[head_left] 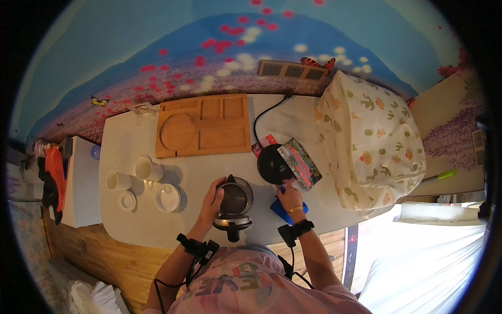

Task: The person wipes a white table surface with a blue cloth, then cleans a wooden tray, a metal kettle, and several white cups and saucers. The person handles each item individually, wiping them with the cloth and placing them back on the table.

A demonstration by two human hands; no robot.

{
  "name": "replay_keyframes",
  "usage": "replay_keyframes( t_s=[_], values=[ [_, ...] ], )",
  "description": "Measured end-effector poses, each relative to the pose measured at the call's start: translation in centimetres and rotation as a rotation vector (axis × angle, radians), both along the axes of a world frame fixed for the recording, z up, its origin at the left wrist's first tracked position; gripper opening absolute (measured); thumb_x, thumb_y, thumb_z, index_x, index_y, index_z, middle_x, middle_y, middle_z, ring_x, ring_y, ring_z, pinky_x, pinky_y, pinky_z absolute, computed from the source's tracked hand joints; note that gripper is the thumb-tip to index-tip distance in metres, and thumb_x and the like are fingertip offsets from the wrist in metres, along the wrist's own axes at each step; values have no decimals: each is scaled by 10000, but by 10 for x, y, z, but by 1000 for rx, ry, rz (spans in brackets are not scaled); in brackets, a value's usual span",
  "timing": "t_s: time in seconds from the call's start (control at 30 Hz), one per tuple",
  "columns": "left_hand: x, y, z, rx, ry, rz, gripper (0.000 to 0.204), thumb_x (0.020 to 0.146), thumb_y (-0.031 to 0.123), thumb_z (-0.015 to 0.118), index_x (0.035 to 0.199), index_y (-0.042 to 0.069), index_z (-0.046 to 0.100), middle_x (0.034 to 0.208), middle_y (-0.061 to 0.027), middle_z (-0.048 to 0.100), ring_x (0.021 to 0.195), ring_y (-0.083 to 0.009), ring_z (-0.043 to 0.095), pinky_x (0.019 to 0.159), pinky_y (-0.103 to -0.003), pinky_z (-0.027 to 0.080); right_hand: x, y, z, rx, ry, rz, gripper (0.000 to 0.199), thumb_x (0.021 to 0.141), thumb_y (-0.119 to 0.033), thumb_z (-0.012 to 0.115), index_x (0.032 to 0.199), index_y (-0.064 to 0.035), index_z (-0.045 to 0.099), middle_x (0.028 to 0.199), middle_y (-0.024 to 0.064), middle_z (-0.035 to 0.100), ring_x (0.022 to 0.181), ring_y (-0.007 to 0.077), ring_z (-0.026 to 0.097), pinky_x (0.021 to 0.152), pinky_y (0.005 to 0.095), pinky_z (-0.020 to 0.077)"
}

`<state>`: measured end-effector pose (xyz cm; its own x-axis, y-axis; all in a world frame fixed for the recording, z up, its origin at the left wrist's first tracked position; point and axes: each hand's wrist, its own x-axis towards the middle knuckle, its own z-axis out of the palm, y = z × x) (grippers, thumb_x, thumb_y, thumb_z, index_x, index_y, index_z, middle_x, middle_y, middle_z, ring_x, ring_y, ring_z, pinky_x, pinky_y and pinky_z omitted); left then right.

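Note:
An electric kettle (235, 199) with a dark interior stands on the table in front of me, its lid (232, 222) swung back toward me. My left hand (212, 201) is closed around the left side of the kettle's body. To the right, my right hand (291, 199) has its fingers bent together by a small pale object; what they hold is too small to make out. A blue object (281, 211), perhaps a cloth, lies partly beneath that hand. Just beyond it are the round black kettle base (272, 163) and a printed box (299, 163) overlapping the base's right side.
White cups (149, 169) and small white dishes (167, 198) stand on the left of the white table (209, 170). A wooden divided tray (225, 141) lies at the back. A black cord (256, 123) runs to the wall. A cactus-patterned cloth cover (371, 141) bulks at the right.

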<state>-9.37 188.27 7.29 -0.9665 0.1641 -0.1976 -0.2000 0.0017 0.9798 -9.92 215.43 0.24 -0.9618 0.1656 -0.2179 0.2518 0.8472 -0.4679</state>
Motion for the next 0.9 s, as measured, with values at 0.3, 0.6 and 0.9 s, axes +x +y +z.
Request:
replay_keyframes(
  t_s=[0.3,0.6,0.9],
  values=[
    [1,2,4,-50,11,26,399,948,284,399,1251,24,419,1212,-125,494,1128,-209,463,966,-288,340,-8,-64,-1,-64,329,327,292,790,-289,620,1001,-96,559,944,133,598,895,344,569,740,431,456],
    [1,1,5,-62,38,13,415,950,299,406,1260,23,409,1190,-125,514,1099,-194,488,944,-284,366,-108,-51,-21,52,370,282,168,735,-177,620,880,-94,613,918,122,556,876,330,530,761,420,459],
    [1,1,-1,23,34,8,364,958,229,396,1256,21,412,1178,-117,509,1079,-194,492,937,-287,373,-167,-63,-44,509,96,302,277,796,-243,573,1000,-56,570,1007,106,588,1030,281,499,826,466,409]
  ],
)
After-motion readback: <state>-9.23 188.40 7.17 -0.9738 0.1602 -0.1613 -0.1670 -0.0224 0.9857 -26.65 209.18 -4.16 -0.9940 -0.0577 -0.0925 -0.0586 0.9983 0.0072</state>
